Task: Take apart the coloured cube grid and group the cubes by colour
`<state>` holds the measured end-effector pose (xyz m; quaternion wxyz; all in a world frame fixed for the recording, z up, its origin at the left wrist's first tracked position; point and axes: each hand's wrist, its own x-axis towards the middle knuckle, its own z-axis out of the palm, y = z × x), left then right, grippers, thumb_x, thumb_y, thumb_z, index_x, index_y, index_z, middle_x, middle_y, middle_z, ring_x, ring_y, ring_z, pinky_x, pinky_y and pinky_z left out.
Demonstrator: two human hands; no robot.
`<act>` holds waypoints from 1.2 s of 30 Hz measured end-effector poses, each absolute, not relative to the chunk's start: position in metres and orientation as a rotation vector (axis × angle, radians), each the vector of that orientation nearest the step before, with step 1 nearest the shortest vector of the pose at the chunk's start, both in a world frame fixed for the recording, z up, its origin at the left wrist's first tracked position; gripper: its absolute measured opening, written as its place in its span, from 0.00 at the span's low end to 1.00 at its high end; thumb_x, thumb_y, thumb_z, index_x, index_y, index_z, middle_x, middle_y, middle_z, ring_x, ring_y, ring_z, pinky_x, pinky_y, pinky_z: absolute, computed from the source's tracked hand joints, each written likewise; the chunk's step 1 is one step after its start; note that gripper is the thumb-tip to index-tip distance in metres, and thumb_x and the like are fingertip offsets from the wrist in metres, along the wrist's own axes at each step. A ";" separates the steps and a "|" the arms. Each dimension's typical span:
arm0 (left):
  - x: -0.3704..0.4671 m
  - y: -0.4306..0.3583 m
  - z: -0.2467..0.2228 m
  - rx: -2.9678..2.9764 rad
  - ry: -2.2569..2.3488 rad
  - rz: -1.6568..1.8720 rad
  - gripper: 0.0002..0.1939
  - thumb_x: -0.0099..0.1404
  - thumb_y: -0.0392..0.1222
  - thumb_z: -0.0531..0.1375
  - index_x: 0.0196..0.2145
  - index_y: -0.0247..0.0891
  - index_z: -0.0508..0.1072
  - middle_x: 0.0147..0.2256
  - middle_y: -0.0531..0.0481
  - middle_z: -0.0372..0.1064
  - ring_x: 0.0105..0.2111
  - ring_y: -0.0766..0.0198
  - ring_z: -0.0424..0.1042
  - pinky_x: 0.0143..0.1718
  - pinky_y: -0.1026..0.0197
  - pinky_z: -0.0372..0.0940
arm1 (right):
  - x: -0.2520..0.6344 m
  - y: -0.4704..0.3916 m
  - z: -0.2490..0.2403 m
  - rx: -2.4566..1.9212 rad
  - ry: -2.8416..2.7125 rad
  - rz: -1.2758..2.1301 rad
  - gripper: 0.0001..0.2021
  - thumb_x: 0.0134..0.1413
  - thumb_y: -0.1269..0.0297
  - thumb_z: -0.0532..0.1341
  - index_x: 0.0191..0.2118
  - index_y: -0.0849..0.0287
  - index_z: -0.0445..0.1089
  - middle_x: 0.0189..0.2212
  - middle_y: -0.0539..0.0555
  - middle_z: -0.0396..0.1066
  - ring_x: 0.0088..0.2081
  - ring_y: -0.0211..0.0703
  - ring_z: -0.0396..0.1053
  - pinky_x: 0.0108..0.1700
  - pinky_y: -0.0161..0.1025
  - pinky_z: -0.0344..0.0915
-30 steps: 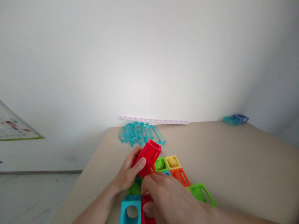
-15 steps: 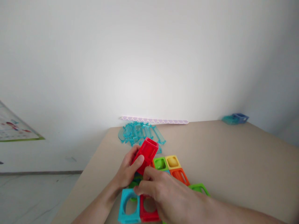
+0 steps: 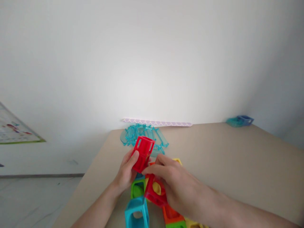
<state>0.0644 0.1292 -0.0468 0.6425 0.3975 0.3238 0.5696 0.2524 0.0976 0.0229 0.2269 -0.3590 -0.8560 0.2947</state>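
Observation:
My left hand (image 3: 127, 166) is closed around a red hollow block (image 3: 143, 150) that looks like a tall column, tilted above the table. My right hand (image 3: 171, 177) grips a red cube block (image 3: 155, 196) with a round hole, just below and to the right of the column; its fingertips are partly hidden. Through the hole some yellow shows. A light blue cube block (image 3: 136, 210) with round openings touches or nearly touches the red cube's lower left corner. Behind it is a green block (image 3: 138, 188). Orange (image 3: 171, 213) and yellow blocks (image 3: 193, 223) lie partly under my right hand.
Translucent teal pieces (image 3: 140, 134) lie in a heap at the back of the table (image 3: 213, 158), before a lilac patterned strip (image 3: 156, 122) along the wall. A dark blue block (image 3: 245, 120) and blurred teal pieces (image 3: 234, 122) sit in the far right corner.
The red column has shifted slightly left and turned more of its side toward me. The red cube has risen and tilted with my right hand, and the light blue cube has turned.

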 end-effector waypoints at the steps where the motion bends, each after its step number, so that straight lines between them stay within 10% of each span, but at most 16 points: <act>1: 0.065 0.130 -0.046 0.904 0.734 1.310 0.19 0.60 0.53 0.63 0.40 0.33 0.75 0.32 0.45 0.77 0.32 0.58 0.77 0.35 0.62 0.70 | 0.254 0.099 0.026 -0.979 -2.344 0.795 0.24 0.45 0.83 0.58 0.46 0.54 0.72 0.40 0.54 0.65 0.39 0.42 0.65 0.39 0.35 0.64; 12: 0.065 0.128 -0.043 1.168 0.682 1.289 0.18 0.61 0.50 0.62 0.43 0.34 0.72 0.31 0.46 0.74 0.25 0.63 0.72 0.26 0.63 0.64 | 0.290 0.132 0.061 -0.984 -1.845 0.899 0.09 0.60 0.66 0.54 0.41 0.60 0.69 0.28 0.53 0.71 0.28 0.40 0.68 0.30 0.36 0.65; 27: 0.060 0.129 -0.046 1.209 0.806 1.239 0.22 0.55 0.49 0.67 0.43 0.34 0.73 0.33 0.48 0.73 0.29 0.63 0.70 0.30 0.65 0.64 | 0.282 0.172 0.025 -0.830 -1.593 1.388 0.22 0.56 0.49 0.60 0.46 0.64 0.70 0.30 0.51 0.71 0.29 0.37 0.68 0.35 0.36 0.65; 36: 0.061 0.129 -0.045 1.220 0.797 1.242 0.18 0.56 0.49 0.66 0.40 0.35 0.72 0.30 0.49 0.73 0.26 0.65 0.70 0.27 0.66 0.63 | 0.280 0.152 0.036 -0.930 -2.001 0.798 0.21 0.59 0.58 0.59 0.56 0.58 0.63 0.42 0.56 0.72 0.41 0.45 0.70 0.44 0.44 0.67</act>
